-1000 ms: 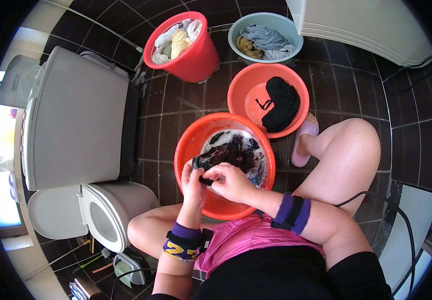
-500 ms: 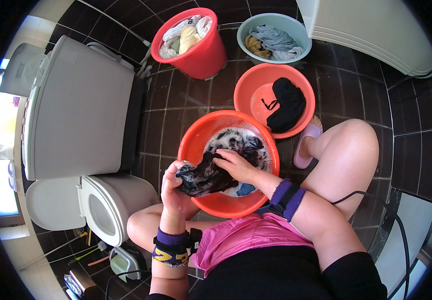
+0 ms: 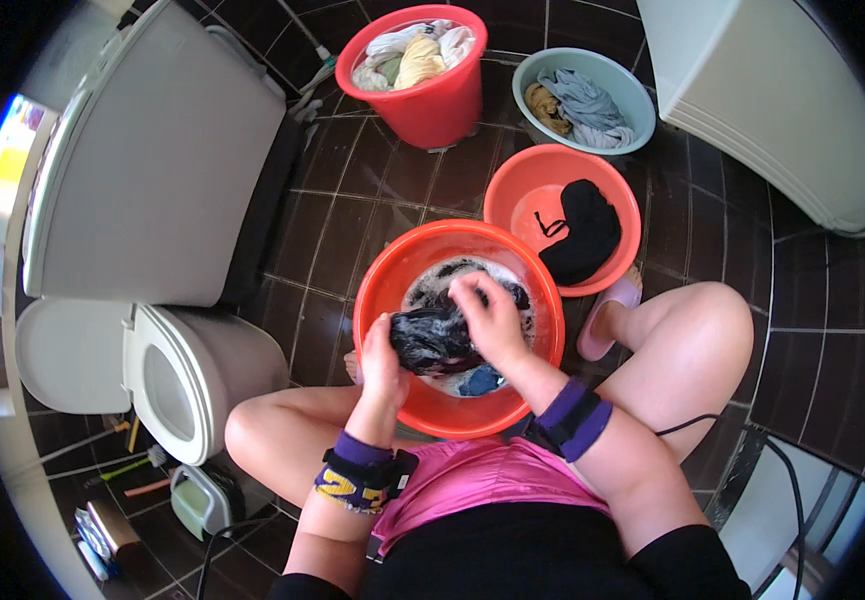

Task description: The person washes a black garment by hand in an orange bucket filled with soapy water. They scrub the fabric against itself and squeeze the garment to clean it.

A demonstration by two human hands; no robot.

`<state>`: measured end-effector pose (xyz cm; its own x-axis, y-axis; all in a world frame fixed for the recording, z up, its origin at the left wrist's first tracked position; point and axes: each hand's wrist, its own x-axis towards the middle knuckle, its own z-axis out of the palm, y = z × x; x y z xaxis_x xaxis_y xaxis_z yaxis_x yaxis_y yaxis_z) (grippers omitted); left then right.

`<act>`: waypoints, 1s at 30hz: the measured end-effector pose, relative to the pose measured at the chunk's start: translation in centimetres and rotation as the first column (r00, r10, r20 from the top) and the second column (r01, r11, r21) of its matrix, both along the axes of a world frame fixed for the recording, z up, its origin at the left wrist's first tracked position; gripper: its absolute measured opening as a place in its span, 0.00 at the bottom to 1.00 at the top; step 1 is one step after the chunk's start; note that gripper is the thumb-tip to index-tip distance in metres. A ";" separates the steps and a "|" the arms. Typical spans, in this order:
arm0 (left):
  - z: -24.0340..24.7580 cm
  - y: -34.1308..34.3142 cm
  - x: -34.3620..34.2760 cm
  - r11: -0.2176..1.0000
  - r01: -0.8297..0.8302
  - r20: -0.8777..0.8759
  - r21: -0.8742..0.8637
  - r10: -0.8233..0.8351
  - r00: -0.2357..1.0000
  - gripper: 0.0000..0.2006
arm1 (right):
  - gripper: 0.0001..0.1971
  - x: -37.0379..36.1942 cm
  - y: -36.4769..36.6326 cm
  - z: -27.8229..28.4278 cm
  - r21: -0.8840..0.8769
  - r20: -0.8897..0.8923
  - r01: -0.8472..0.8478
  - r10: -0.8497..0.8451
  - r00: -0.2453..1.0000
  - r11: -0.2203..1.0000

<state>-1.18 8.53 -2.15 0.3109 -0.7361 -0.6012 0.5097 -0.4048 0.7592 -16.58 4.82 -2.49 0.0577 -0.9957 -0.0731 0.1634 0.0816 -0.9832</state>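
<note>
An orange basin (image 3: 378, 285) holds suds, wet dark clothes and a blue cloth (image 3: 481, 380). In my left hand (image 3: 383, 362) is the end of a soapy black garment (image 3: 433, 340), its fingers wrapped round the left side. The rest of the garment stretches across the basin under my right hand (image 3: 493, 318). That hand is closed, with its fingers curled in just above the cloth; what it pinches, if anything, is hidden.
A coral basin (image 3: 513, 200) with a black garment (image 3: 583, 235) touches the far right of mine. Behind are a pale blue basin (image 3: 638, 100) and a red bucket (image 3: 433, 110), both with laundry. A toilet (image 3: 168, 385) and a washing machine (image 3: 153, 160) stand at left.
My right hand has lifted and curled its fingers, where before they lay stretched on the cloth. My left hand has moved right with the garment, bunching it. The view has shifted a little.
</note>
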 end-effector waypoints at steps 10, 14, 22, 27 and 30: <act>-5.2 0.3 -4.4 0.987 -0.048 -0.289 0.154 0.092 0.953 0.18 | 0.13 2.5 0.5 -1.3 -0.369 -0.693 -0.262 -0.077 0.717 0.892; -8.7 0.3 -3.0 0.994 -0.034 -0.578 -0.106 -0.034 0.815 0.15 | 0.15 3.8 0.7 -0.8 -0.393 -0.669 -0.217 -0.116 0.734 0.893; -4.8 0.0 -3.1 0.995 -0.066 -0.584 0.068 0.094 0.807 0.15 | 0.16 5.1 -0.2 -0.8 -0.211 -0.794 -0.259 -0.010 0.608 0.943; -6.5 0.9 -2.0 0.983 -0.168 -0.705 -0.073 0.069 0.706 0.09 | 0.15 7.3 1.9 0.4 -0.377 -0.688 -0.272 -0.071 0.723 0.885; -0.6 -0.3 -0.5 0.990 -0.045 -0.692 0.135 0.127 0.711 0.10 | 0.17 3.7 -1.1 -2.6 -0.056 -0.681 -0.075 0.017 0.732 0.996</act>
<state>-1.66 8.19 -2.78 -0.1682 -0.6499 -0.7411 0.9133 -0.3856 0.1308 -12.91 3.73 -5.07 0.0670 -0.9971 -0.0370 -0.5524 -0.0062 -0.8336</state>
